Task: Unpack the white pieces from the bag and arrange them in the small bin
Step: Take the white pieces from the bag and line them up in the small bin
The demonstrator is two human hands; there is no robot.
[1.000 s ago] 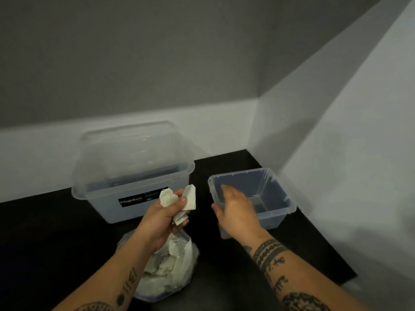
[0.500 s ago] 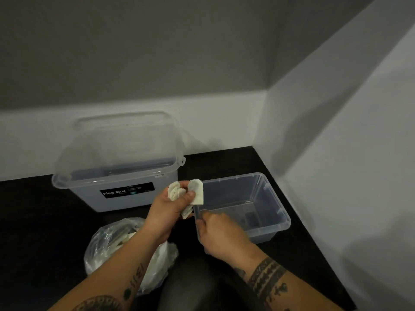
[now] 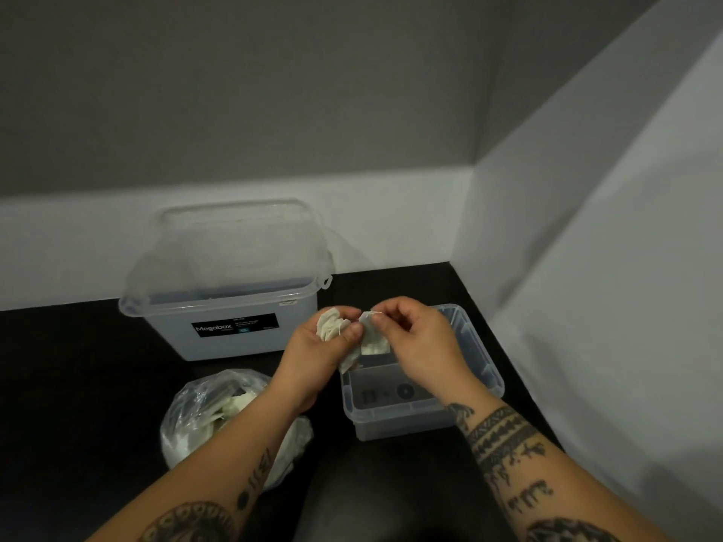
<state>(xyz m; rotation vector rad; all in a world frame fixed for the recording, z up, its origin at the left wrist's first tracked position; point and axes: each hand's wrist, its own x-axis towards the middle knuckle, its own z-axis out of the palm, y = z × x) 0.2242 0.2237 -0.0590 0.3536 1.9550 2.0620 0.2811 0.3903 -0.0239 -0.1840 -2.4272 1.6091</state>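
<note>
Your left hand point(image 3: 313, 356) curls round a small bunch of white pieces point(image 3: 330, 326); your right hand point(image 3: 416, 346) pinches one piece point(image 3: 373, 342) by its top corner, over the near left corner of the small bin point(image 3: 395, 422). They look light, limp and crumpled, likely to cling together, so take each by a corner and draw gently. The bag point(image 3: 195, 408) under your left forearm holds more; glare and your arm hide how many.

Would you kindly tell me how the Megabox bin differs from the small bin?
The Megabox bin is larger and taller; the small bin is low. The Megabox bin has a clear lid; the small bin is open-topped. Both are translucent plastic on the black table.
</note>
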